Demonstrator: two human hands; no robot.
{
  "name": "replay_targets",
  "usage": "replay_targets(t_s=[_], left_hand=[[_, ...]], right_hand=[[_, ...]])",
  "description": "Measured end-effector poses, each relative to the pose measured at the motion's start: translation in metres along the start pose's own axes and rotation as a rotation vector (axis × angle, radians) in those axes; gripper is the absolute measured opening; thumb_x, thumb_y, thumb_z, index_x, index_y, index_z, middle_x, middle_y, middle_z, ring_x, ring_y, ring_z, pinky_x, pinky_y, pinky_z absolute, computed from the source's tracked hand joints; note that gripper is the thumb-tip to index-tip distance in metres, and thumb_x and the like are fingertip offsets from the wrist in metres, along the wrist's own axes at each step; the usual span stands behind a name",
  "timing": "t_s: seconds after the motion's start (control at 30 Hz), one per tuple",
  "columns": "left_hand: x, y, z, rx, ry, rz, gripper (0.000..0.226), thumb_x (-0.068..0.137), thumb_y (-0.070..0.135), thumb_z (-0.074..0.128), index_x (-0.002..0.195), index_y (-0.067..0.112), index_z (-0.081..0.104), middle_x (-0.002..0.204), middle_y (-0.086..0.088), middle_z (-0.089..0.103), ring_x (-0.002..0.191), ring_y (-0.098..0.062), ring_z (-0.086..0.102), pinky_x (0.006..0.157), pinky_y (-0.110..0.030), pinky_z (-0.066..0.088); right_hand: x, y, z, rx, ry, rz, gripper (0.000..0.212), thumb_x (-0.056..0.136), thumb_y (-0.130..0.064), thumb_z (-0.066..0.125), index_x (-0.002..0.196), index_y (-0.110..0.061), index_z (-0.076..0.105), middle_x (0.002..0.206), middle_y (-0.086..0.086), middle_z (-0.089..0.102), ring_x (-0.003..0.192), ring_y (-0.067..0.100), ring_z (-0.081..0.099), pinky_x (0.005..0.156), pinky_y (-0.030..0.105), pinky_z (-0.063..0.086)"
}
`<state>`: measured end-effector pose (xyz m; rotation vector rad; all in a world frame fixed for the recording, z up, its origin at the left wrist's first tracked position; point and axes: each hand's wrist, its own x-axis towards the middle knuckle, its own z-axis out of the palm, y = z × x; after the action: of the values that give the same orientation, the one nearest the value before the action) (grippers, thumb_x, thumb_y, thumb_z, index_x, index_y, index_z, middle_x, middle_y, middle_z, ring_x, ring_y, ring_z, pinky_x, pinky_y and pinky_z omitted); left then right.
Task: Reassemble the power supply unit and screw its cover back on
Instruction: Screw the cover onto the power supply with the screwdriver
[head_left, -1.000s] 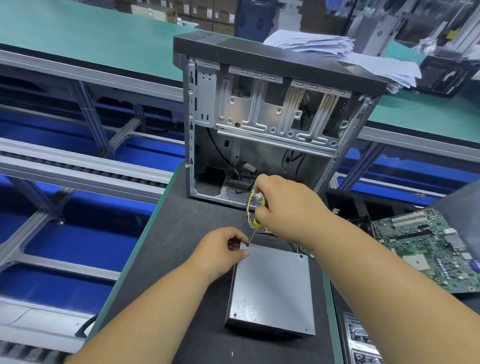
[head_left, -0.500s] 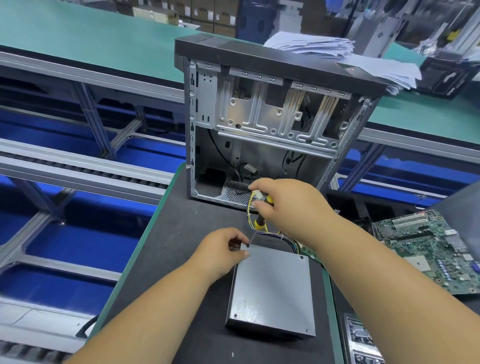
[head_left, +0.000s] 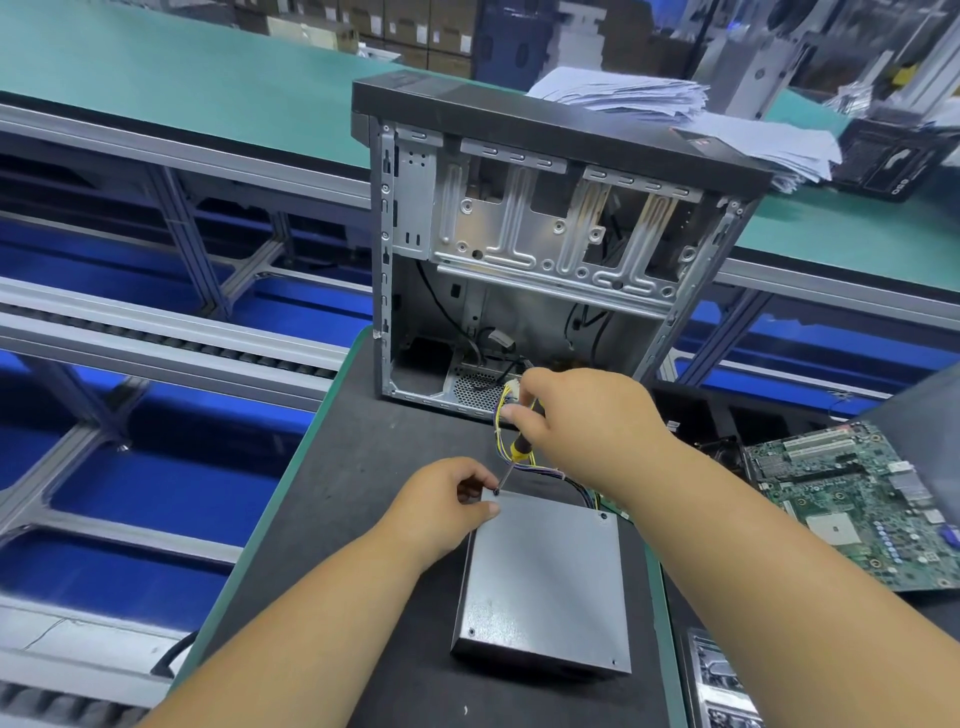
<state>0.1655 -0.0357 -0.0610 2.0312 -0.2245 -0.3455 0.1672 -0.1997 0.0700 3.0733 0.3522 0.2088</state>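
While the boxy grey metal power supply unit (head_left: 545, 582) lies flat on the dark mat (head_left: 332, 519), the left hand (head_left: 441, 506) pinches its far corner, and the right hand (head_left: 587, 421) grips a yellow-handled screwdriver (head_left: 519, 454), its thin tip at that corner screw.

Both hands (head_left: 441, 506) (head_left: 587, 421) forward, fingers curled.

One power supply box (head_left: 545, 582), grey, lid on. Three lid screws seen: far right corner (head_left: 603, 516), near left corner (head_left: 471, 632), far left corner under driver tip (head_left: 497, 491). One screwdriver (head_left: 521, 451), yellow and black handle. Two hands: left hand (head_left: 441, 506), right hand (head_left: 592, 421). One bundle of wires (head_left: 550, 475). One open computer case (head_left: 545, 260). One green circuit board (head_left: 852, 499). One stack of papers (head_left: 675, 111). One dark mat (head_left: 332, 519).
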Motion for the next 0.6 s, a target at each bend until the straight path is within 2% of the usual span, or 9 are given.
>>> replay_targets(t_s=[0.1,0.2,0.33,0.4,0.5,0.53,0.6], left_hand=[[0.000,0.000,0.000,-0.010,-0.002,-0.001,0.017,0.081,0.018,0.077,0.091,0.028,0.068,0.096,0.002,0.067,0.089,-0.008,0.063,0.068,-0.001,0.043],[-0.001,0.001,0.000,-0.005,-0.005,-0.005,0.017,0.082,0.020,0.077,0.092,0.029,0.068,0.097,0.005,0.067,0.090,-0.005,0.063,0.069,-0.002,0.043],[0.000,0.000,0.000,0.005,-0.006,-0.006,0.016,0.082,0.021,0.077,0.092,0.030,0.069,0.097,0.006,0.067,0.090,-0.004,0.063,0.072,-0.005,0.043],[0.000,0.000,0.000,-0.002,-0.004,-0.007,0.016,0.081,0.020,0.077,0.092,0.029,0.068,0.097,0.005,0.067,0.090,-0.005,0.063,0.072,-0.005,0.044],[-0.001,0.000,0.000,-0.006,-0.003,-0.010,0.017,0.082,0.020,0.077,0.094,0.027,0.069,0.097,0.004,0.067,0.091,-0.007,0.063,0.070,-0.003,0.044],[-0.001,0.000,0.000,-0.004,-0.002,-0.009,0.017,0.082,0.020,0.077,0.094,0.027,0.069,0.097,0.004,0.067,0.091,-0.007,0.063,0.070,-0.002,0.043],[0.000,0.000,0.000,0.002,0.001,-0.003,0.017,0.081,0.020,0.077,0.094,0.027,0.069,0.096,0.004,0.067,0.089,-0.006,0.063,0.068,-0.001,0.042]], right_hand=[[-0.001,-0.001,-0.001,0.136,-0.023,-0.030,0.022,0.092,-0.041,0.042,0.102,-0.028,0.057,0.087,-0.008,0.055,0.080,0.020,0.057,0.061,0.031,0.038],[0.001,-0.002,-0.002,0.243,-0.040,-0.064,0.029,0.091,-0.034,0.046,0.118,-0.031,0.056,0.097,-0.007,0.053,0.085,0.021,0.056,0.066,0.033,0.043],[-0.002,-0.004,0.005,0.043,0.043,-0.004,0.033,0.097,-0.054,0.040,0.122,-0.034,0.048,0.067,-0.008,0.050,0.071,0.023,0.056,0.053,0.030,0.035],[-0.005,-0.005,0.008,0.048,0.053,0.000,0.032,0.097,-0.050,0.039,0.120,-0.029,0.046,0.068,-0.007,0.051,0.067,0.022,0.054,0.051,0.029,0.033],[-0.007,-0.004,0.005,0.236,0.028,-0.042,0.039,0.088,-0.032,0.046,0.126,-0.028,0.039,0.085,-0.008,0.053,0.067,0.019,0.052,0.051,0.030,0.031],[-0.006,-0.004,0.004,0.265,0.023,-0.057,0.042,0.086,-0.029,0.049,0.127,-0.029,0.038,0.085,-0.009,0.052,0.067,0.018,0.051,0.051,0.030,0.031],[-0.006,-0.005,0.003,0.212,0.041,-0.070,0.039,0.089,-0.034,0.053,0.126,-0.030,0.039,0.073,-0.009,0.049,0.064,0.019,0.051,0.050,0.030,0.032]])
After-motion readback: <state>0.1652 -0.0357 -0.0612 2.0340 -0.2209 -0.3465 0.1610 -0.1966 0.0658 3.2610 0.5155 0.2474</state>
